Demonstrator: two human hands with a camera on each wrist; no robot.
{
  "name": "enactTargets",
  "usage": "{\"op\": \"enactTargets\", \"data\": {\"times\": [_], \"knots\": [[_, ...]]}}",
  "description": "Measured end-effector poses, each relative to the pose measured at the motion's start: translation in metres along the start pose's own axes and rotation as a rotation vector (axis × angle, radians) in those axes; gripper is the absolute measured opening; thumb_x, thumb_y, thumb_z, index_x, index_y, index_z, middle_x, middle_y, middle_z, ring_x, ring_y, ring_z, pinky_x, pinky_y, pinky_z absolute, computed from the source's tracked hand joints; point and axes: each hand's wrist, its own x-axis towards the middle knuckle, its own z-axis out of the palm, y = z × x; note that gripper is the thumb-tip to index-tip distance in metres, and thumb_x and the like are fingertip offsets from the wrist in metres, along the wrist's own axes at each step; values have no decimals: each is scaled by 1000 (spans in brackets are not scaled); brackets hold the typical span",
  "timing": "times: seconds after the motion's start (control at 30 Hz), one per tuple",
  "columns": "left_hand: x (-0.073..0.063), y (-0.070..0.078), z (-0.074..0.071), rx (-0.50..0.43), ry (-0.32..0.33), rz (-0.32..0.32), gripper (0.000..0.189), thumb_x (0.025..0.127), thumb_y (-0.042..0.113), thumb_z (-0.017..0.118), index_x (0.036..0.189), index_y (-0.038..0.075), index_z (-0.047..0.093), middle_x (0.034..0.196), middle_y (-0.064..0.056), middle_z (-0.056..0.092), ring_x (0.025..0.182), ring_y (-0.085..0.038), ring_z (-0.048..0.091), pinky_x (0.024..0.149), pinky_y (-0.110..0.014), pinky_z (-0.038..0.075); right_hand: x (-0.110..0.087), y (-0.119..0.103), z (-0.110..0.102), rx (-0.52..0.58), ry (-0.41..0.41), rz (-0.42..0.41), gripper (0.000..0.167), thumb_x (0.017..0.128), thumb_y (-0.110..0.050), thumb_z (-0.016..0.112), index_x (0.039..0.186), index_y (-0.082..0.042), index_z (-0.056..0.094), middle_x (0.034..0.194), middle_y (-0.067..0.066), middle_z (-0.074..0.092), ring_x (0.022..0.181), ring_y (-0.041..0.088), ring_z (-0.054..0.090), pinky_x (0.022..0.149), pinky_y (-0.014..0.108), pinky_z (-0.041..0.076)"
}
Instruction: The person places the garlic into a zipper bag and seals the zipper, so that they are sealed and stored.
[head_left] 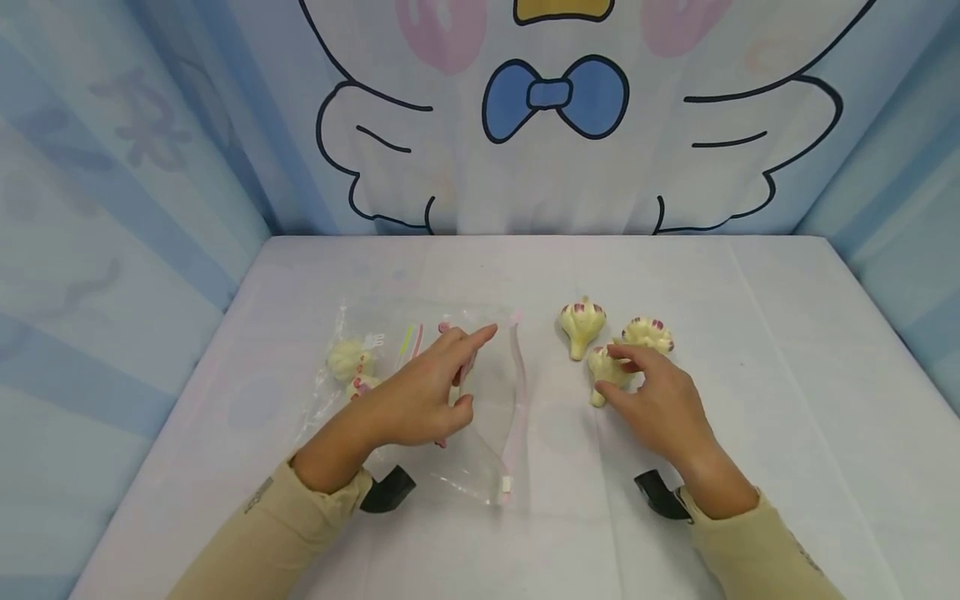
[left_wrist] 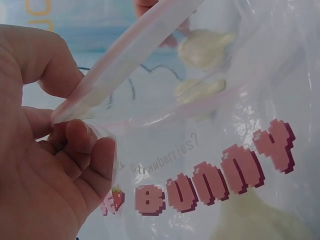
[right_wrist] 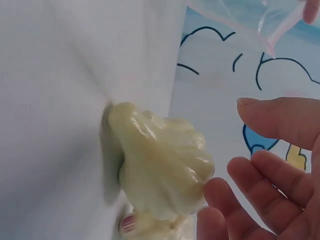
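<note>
My left hand (head_left: pixel 420 396) holds the rim of a clear zip bag (head_left: pixel 480 450), raising its mouth off the table. In the left wrist view its thumb and curled fingers pinch the pink-edged rim above pink "BUNNY" lettering (left_wrist: pixel 200 187). Two garlic bulbs lie inside the bag, one a pale bulb (head_left: pixel 347 360). To the right are three more glossy bulbs with purple streaks: a far one (head_left: pixel 582 325), one behind the fingers (head_left: pixel 648 333) and a nearest one (head_left: pixel 599 368). My right hand (head_left: pixel 663 400) hovers around the nearest bulb, thumb and fingers spread, fingertips right at its side (right_wrist: pixel 162 165).
A white cloth covers the table (head_left: pixel 787 400). Curtains with cartoon drawings (head_left: pixel 555 167) hang at the back and both sides. The bag's white slider (head_left: pixel 507 483) lies at the near corner of its pink zip. Each wrist carries a black camera mount (head_left: pixel 387 490).
</note>
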Motion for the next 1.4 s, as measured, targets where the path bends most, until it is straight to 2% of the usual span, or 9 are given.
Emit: {"op": "enactTargets", "data": {"times": [0.23, 0.37, 0.5, 0.63, 0.8, 0.9, 1.13, 1.3, 1.4], "knots": [[0, 1, 0, -3, -7, -7, 75, 82, -4, 51, 154, -4, 29, 89, -1, 38, 74, -10, 36, 63, -26, 41, 2, 10, 4, -15, 56, 46, 51, 89, -17, 71, 131, 7, 55, 125, 24, 54, 112, 40, 54, 90, 56, 43], [0, 1, 0, -4, -9, -11, 75, 82, -4, 51, 154, -4, 29, 89, 0, 38, 74, -10, 36, 63, -26, 40, 5, 14, 5, -21, 35, 84, 54, 90, -19, 69, 133, 9, 53, 128, 26, 50, 114, 41, 52, 91, 57, 42], [1, 2, 0, -10, -13, -22, 75, 83, -3, 51, 155, -3, 29, 90, 0, 38, 74, -10, 36, 63, -26, 41, 9, 18, 7, -50, 5, 100, 54, 91, -21, 68, 134, 6, 54, 133, 26, 46, 118, 43, 50, 94, 59, 42], [1, 1, 0, -4, -9, -17, 75, 82, -3, 51, 154, -4, 29, 89, 1, 38, 74, -10, 35, 64, -26, 39, 10, 20, 8, -64, -16, 96, 50, 91, -22, 68, 135, 0, 56, 137, 28, 41, 122, 46, 47, 94, 62, 41], [1, 0, 1, 1, -3, -13, 75, 82, -2, 51, 154, -5, 30, 89, 1, 38, 74, -11, 34, 64, -27, 37, 10, 23, 12, -54, -41, 44, 49, 90, -19, 69, 133, 1, 54, 138, 27, 43, 125, 46, 45, 97, 62, 39], [1, 0, 0, 1, -3, -12, 75, 82, -2, 51, 154, -4, 31, 89, 1, 38, 75, -11, 34, 64, -27, 37, 11, 25, 14, -55, -46, 10, 51, 88, -16, 71, 132, 3, 52, 134, 26, 47, 121, 43, 49, 95, 60, 40], [2, 0, 1, -1, -11, -25, 74, 83, -2, 51, 154, -4, 30, 89, 0, 38, 74, -11, 35, 64, -27, 38, 12, 27, 17, -39, -74, -13, 61, 88, -13, 70, 139, 8, 46, 132, 27, 50, 111, 41, 55, 89, 56, 44], [3, -1, 1, -16, -19, -39, 74, 83, -2, 51, 154, -5, 29, 88, 1, 37, 75, -12, 36, 65, -27, 39, 13, 29, 17, -37, -105, -19, 58, 89, -11, 68, 140, 5, 47, 127, 25, 56, 101, 36, 60, 85, 53, 45], [3, -2, 1, -9, -16, -33, 74, 83, -2, 52, 154, -5, 30, 88, 1, 37, 77, -13, 37, 67, -28, 39, 14, 30, 16, -36, -127, -15, 59, 89, -10, 66, 143, 2, 46, 132, 26, 56, 98, 34, 64, 83, 52, 48]]}}
